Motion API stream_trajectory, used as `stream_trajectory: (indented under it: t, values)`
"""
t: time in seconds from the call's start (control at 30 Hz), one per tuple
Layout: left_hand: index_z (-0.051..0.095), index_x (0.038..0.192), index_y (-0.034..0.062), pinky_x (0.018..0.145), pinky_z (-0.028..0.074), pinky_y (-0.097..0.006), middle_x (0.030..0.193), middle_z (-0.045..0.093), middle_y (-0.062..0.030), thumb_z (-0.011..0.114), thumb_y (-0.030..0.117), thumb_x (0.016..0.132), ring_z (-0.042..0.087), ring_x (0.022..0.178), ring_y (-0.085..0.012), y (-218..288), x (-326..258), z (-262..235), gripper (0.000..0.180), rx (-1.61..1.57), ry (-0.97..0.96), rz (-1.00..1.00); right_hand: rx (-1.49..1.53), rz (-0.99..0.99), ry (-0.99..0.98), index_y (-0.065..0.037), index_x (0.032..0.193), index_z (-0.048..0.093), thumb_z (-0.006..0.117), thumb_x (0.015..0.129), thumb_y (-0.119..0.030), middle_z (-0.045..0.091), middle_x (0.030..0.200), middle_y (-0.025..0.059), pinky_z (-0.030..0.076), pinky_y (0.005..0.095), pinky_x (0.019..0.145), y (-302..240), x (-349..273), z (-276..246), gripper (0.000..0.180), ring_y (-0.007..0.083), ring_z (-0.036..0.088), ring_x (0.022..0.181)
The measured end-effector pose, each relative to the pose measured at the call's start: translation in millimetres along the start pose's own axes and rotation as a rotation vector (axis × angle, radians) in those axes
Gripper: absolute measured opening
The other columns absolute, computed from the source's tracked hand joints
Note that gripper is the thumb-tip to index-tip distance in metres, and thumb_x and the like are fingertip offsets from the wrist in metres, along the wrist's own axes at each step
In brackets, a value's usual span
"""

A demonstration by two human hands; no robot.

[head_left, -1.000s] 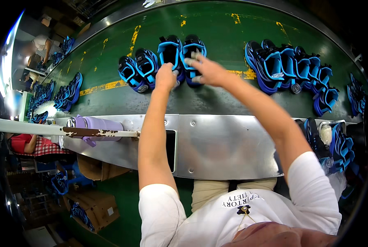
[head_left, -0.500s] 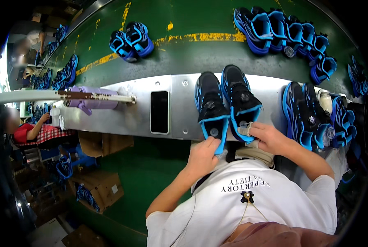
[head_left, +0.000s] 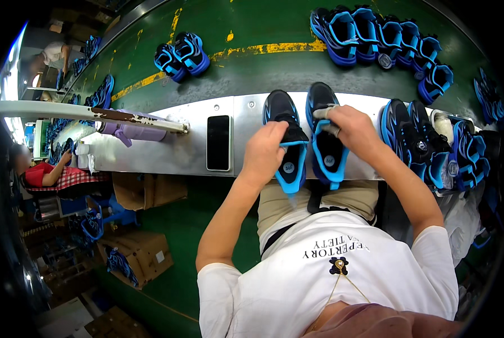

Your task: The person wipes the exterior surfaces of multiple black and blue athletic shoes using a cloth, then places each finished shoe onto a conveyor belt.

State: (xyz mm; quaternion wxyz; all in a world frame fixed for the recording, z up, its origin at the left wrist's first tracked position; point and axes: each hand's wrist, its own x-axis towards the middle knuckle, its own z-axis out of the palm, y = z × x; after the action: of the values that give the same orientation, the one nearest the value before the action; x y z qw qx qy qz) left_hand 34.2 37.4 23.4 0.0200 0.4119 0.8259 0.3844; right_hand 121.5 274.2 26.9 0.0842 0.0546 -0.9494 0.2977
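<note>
Two black sneakers with bright blue collars and soles stand side by side before me, toes pointing away, on the metal ledge. My left hand (head_left: 264, 153) pinches the tongue area of the left sneaker (head_left: 280, 105). Fingers of my right hand (head_left: 350, 130), some in pale finger covers, grip the upper front of the right sneaker (head_left: 321, 94) around its tongue; the hand hides much of the lacing. Round pale stickers show on both insoles. Another pair of sneakers (head_left: 403, 135) stands on the ledge to the right of my right hand.
A phone (head_left: 219, 143) and a purple bottle (head_left: 142, 134) lie on the metal ledge (head_left: 181, 155) to the left, beneath a chipped white bar (head_left: 55, 111). Beyond runs a green belt (head_left: 257, 34) carrying more sneakers (head_left: 342, 36). Cardboard boxes (head_left: 136, 256) and a co-worker (head_left: 41, 173) are at left.
Both hands have moved away from me, from the sneakers' heel collars to their tongues. Sneakers on the belt have shifted slightly in view.
</note>
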Motion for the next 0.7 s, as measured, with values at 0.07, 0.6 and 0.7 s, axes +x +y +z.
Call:
stream_trajectory:
  t: [0.07, 0.6, 0.7]
  values:
    - [0.058, 0.114, 0.0039, 0.079, 0.051, -0.041, 0.106, 0.061, -0.0149, 0.065, -0.007, 0.066, 0.061, 0.093, -0.0362, 11.0, -4.8, 4.9, 0.05, 0.12, -0.057, 0.048, 0.065, 0.036, 0.056, -0.011, 0.111, 0.063, 0.073, 0.075, -0.008, 0.061, 0.113, 0.0108, 0.05, 0.0366, 0.081, 5.1, -0.2, -2.6, 0.037, 0.0323, 0.058, 0.103]
    - [0.066, 0.09, 0.012, 0.071, 0.048, -0.039, 0.108, 0.062, -0.0079, 0.065, 0.0, 0.064, 0.056, 0.084, -0.0285, 17.1, -14.9, 24.4, 0.028, 0.314, 0.014, 0.117, 0.167, 0.298, 0.19, -0.011, 0.112, 0.064, 0.067, 0.075, 0.001, 0.064, 0.095, 0.0132, 0.051, 0.0395, 0.076, -25.5, -8.0, -10.8, 0.038, 0.0343, 0.062, 0.089]
    - [0.067, 0.086, 0.0118, 0.068, 0.045, -0.036, 0.108, 0.064, -0.0089, 0.062, 0.005, 0.069, 0.055, 0.079, -0.0263, 27.2, -11.5, 37.9, 0.019, 0.416, 0.035, 0.165, 0.055, 0.278, 0.183, -0.013, 0.114, 0.063, 0.066, 0.077, 0.0, 0.058, 0.105, 0.0171, 0.051, 0.0422, 0.079, -50.6, -11.2, 1.5, 0.04, 0.0383, 0.06, 0.094]
